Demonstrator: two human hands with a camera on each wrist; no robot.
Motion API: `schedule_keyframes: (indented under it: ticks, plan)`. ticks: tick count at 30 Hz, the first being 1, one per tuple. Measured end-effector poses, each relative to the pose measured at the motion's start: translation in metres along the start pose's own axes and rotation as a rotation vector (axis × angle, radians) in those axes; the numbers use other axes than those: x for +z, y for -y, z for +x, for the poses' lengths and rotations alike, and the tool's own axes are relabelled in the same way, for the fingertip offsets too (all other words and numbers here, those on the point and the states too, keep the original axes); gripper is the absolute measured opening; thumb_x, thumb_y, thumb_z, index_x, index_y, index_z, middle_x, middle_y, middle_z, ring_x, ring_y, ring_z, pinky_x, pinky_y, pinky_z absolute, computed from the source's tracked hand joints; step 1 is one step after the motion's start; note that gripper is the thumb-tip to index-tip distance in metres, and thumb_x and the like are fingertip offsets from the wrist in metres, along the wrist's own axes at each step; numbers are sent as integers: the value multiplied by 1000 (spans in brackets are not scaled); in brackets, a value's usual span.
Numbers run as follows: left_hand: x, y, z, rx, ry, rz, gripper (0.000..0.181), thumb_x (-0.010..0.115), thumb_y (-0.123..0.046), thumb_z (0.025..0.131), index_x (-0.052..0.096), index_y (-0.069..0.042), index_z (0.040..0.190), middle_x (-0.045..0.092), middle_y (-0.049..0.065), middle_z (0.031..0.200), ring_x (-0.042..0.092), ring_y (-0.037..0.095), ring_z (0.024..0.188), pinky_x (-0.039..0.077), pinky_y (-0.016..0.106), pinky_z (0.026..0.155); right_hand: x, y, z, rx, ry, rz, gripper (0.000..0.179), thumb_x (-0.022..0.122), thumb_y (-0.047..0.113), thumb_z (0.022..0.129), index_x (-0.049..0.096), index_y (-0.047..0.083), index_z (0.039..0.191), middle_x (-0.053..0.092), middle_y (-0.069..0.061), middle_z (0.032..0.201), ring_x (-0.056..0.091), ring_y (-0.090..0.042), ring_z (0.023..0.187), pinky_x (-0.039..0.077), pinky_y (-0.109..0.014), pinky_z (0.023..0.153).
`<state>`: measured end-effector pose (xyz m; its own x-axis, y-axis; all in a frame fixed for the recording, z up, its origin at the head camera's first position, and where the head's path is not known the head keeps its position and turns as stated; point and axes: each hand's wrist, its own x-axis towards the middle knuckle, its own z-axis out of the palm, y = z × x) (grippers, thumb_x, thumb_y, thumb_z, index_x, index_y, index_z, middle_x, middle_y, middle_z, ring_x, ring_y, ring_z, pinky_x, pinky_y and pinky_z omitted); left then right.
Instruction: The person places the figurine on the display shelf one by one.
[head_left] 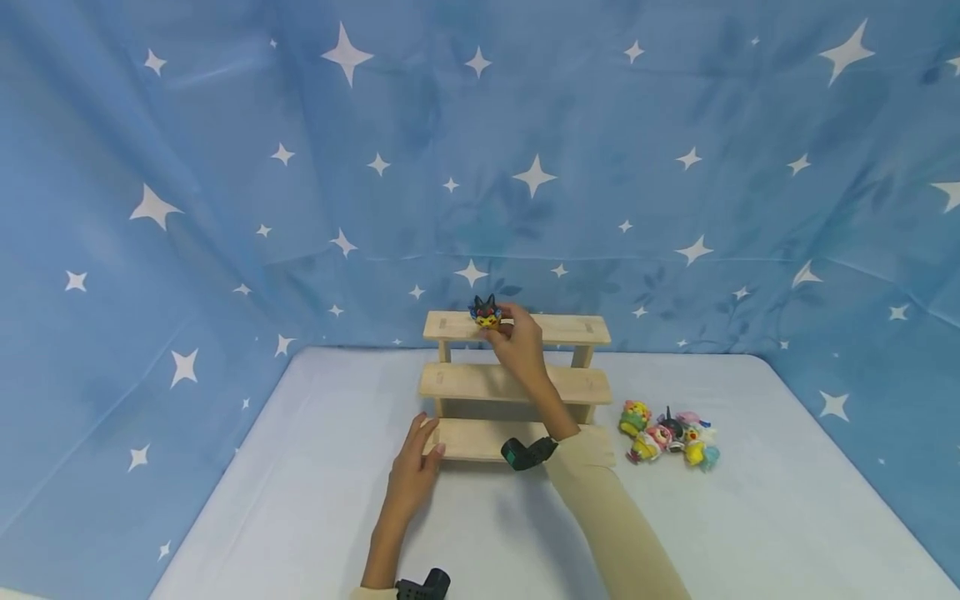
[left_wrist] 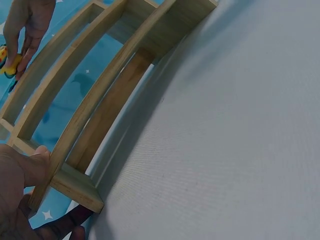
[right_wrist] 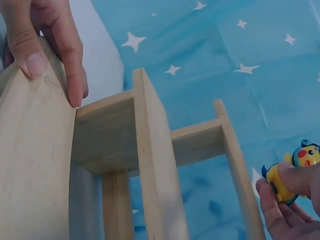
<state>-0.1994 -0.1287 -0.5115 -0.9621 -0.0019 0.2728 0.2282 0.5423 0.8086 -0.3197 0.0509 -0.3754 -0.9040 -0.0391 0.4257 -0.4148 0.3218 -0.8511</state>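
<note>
Yellow and black, the small figurine (head_left: 485, 314) is pinched between the thumb and fingers of your right grip (head_left: 522, 343), at the left part of the top tier (head_left: 566, 329) of the wooden shelf (head_left: 467, 382). You cannot tell from these views whether its base touches the board. Your left grip (head_left: 411, 479) is clamped on the left end of the lowest tier (head_left: 468, 438), thumb on the upper face; that hold likely braces the frame, so press lightly and avoid tugging it nearer.

The step looks like standing the figurine on the top tier. Lower it straight and upright, aim for the middle of the board between its near and far edges, and feel it settle before you part your fingers. Your right forearm crosses the middle tier, so withdraw upward first. More figurines (head_left: 661, 437) lie on the bench (head_left: 300, 517), right of the shelf.
</note>
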Motion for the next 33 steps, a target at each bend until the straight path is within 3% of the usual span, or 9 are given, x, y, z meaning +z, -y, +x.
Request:
schedule_keyframes:
  ticks: [8,12,20,27,33]
  plan:
    - [-1,0,1,-23,1,-4,44,56,-22,100,48,-7,141,31,22,157,37,47,138,39,63,104,17,0,13,-22,-2,-85,40,74,3,85,59,-5,121,67,-21,113,68,-31,105,57,-34,89]
    - [0,1,1,-39,5,-11,45,55,-22,100,48,-8,142,30,19,158,32,45,142,34,63,109,20,-1,17,-12,11,-117,40,77,7,83,60,-3,119,69,-20,111,70,-31,100,58,-35,86]
    - [0,1,2,-16,-2,-7,45,55,-23,100,48,-7,142,31,21,157,34,46,141,37,63,107,23,-5,21,-1,9,-237,43,79,15,83,62,-1,118,71,-15,100,67,-27,86,56,-36,76]
    - [0,0,1,-15,-4,-2,46,55,-25,101,48,-6,142,32,21,157,34,45,141,35,63,107,26,-6,22,13,-11,-257,42,79,16,83,62,0,119,72,-15,102,68,-25,86,55,-36,74]
    - [0,1,1,31,-27,9,44,55,-24,100,49,-4,140,35,24,154,38,48,137,39,65,102,28,-6,22,11,-28,-286,43,79,19,83,63,2,119,72,-12,98,66,-24,82,53,-37,72]
